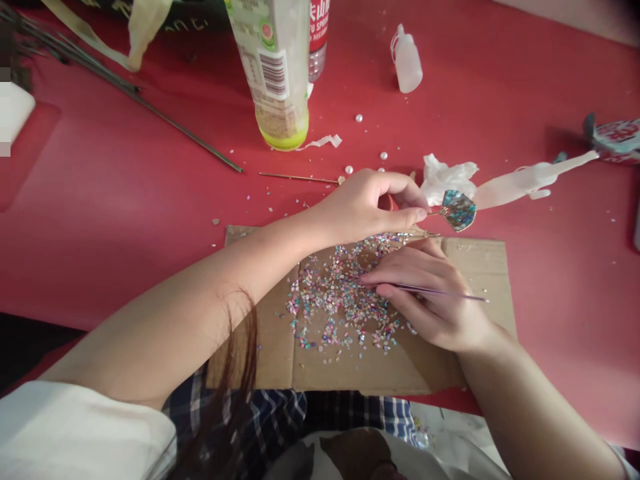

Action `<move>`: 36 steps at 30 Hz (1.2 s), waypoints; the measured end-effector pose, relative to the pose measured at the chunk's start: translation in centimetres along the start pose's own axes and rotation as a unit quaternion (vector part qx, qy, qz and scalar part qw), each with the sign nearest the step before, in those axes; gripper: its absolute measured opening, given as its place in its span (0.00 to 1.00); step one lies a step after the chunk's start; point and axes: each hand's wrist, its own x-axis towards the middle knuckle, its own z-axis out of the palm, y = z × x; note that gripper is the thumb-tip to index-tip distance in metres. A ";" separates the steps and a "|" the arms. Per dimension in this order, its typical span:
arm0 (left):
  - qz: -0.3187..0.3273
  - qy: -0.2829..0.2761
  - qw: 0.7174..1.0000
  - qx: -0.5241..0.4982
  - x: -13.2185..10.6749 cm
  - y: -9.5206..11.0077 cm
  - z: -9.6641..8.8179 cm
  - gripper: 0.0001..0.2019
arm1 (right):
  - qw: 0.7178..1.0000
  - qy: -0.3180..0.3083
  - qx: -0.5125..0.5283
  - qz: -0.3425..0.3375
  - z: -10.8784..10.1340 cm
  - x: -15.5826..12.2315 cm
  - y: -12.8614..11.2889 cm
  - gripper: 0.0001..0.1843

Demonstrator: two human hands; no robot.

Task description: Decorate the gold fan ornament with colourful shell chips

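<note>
My left hand (373, 207) pinches the thin wire stem of a small fan-shaped ornament (459, 211), its face covered in blue-green shiny chips and edged in gold. In my right hand (437, 290) lies a slender purple stick (450, 292), its front end down among loose glitter chips (327, 300). These pink, blue and silvery flakes are scattered over a flat piece of cardboard (270, 363) in front of me. My right fingers hide the spot where the stick meets the chips. The ornament hangs just above the cardboard's far edge.
Beyond the cardboard stand a green-labelled bottle (280, 80) and a red-labelled bottle (319, 40). A white squeeze bottle (407, 63), crumpled tissue (449, 179), loose pearls (359, 118), a gold wire (297, 177) and long dark stems (185, 130) lie on the red table (125, 220).
</note>
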 end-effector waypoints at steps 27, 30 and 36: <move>-0.017 0.012 1.000 0.018 0.1 0.0 -0.2 0.06 | 0.994 0.082 -0.012 -0.072 -1.3 0.1 -0.7 0.08; -0.031 0.012 0.999 0.018 0.1 0.0 -0.3 0.07 | 0.992 0.091 -0.028 -0.080 -3.3 -0.4 -1.5 0.08; -0.045 0.007 0.996 0.071 0.0 0.0 -0.3 0.04 | 0.976 0.189 -0.071 -0.075 -6.6 -2.8 0.5 0.10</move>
